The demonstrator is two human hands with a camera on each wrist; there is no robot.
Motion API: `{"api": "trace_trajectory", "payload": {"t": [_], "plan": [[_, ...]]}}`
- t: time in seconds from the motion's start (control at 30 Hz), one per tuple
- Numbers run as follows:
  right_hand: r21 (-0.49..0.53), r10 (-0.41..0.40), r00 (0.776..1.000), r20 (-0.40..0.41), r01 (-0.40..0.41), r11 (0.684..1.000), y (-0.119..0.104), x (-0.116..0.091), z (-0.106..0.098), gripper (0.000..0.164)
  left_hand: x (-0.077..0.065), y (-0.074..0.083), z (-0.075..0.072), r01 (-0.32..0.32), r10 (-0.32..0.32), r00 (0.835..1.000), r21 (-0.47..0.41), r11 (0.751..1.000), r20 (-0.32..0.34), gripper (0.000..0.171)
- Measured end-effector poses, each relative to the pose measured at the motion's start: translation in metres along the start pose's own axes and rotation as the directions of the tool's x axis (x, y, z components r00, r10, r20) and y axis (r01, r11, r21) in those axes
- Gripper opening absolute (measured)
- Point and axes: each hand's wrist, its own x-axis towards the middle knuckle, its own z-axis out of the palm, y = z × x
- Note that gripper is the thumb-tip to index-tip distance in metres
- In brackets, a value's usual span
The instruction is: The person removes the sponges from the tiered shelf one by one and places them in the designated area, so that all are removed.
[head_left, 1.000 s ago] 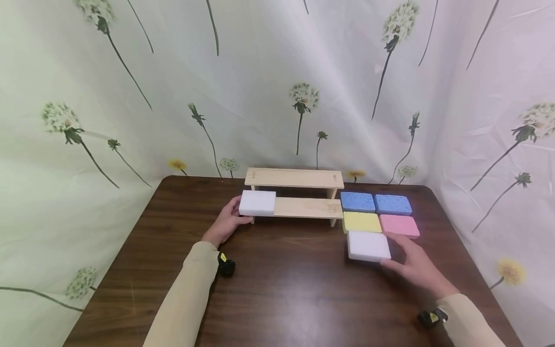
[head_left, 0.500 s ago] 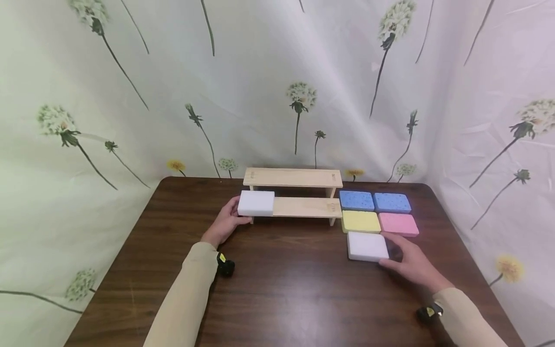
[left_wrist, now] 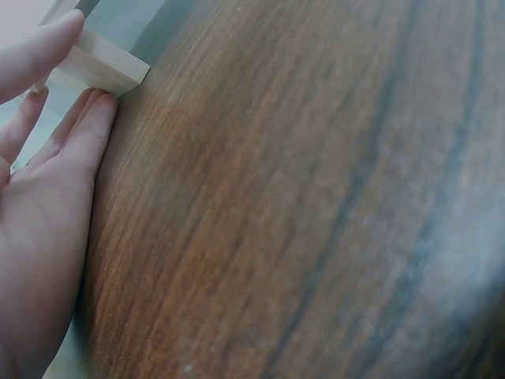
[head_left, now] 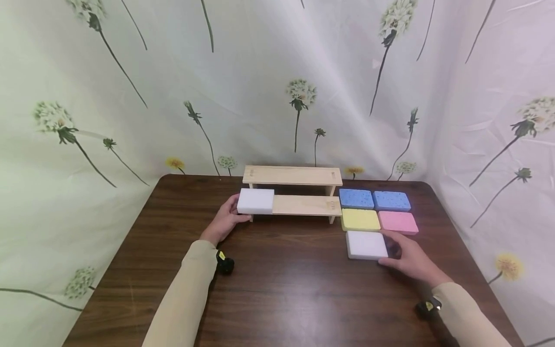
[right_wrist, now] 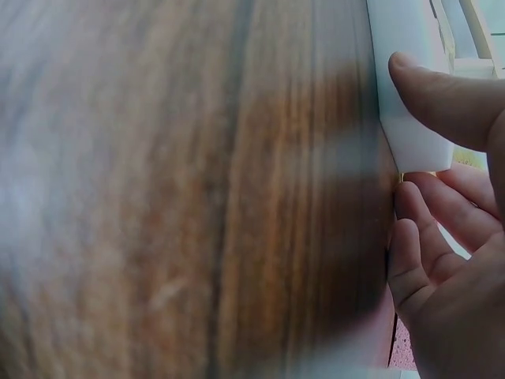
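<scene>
My left hand (head_left: pixel 223 221) grips the left end of a light wooden two-tier stand (head_left: pixel 308 205). Its thumb (left_wrist: pixel 47 51) lies at the front of the lower step and its fingers sit beside a leg. A white sponge (head_left: pixel 256 200) rests on that step's left end, right against the hand. My right hand (head_left: pixel 409 255) pinches a second white sponge (head_left: pixel 367 245) by its right end, thumb in front and fingers behind, low over the table. That sponge is just in front of a yellow sponge (head_left: pixel 361 219) and a pink sponge (head_left: pixel 398 222).
Two blue sponges, a left one (head_left: pixel 356 198) and a right one (head_left: pixel 392 200), form the back row right of the stand. The dark wooden table (head_left: pixel 282 289) meets a flowered curtain (head_left: pixel 269 96) behind.
The right hand has lowered the white sponge slightly to the table, its position hardly shifting. The left hand stays at the stand. The view has tilted a little.
</scene>
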Motion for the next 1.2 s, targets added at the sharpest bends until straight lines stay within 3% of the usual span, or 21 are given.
{"api": "trace_trajectory", "payload": {"t": [0.6, 0.8, 0.93, 1.07, 1.2], "plan": [[0.011, -0.018, 1.0, -0.007, 0.018, 1.0, 0.004, 0.0, 0.001, 0.094, -0.001, 0.001, 0.001, 0.012, -0.012, 1.0, 0.003, 1.0, -0.016, 0.09], [0.042, -0.008, 1.0, -0.015, 0.008, 0.999, 0.001, -0.009, -0.012, 0.099, -0.001, 0.0, 0.002, 0.012, -0.012, 1.0, 0.013, 1.0, -0.013, 0.089], [0.06, -0.018, 0.997, -0.074, 0.023, 0.998, -0.008, -0.011, -0.026, 0.097, 0.0, -0.001, 0.001, 0.014, -0.014, 1.0, 0.01, 1.0, -0.016, 0.09], [0.095, -0.072, 0.988, -0.138, 0.085, 0.992, -0.026, -0.005, -0.034, 0.085, 0.0, -0.001, 0.001, 0.005, -0.004, 1.0, 0.006, 1.0, -0.013, 0.09], [0.13, -0.134, 0.981, -0.143, 0.153, 0.98, -0.048, 0.009, -0.034, 0.076, -0.002, 0.001, 0.001, 0.003, -0.003, 1.0, 0.009, 1.0, -0.016, 0.089]]}}
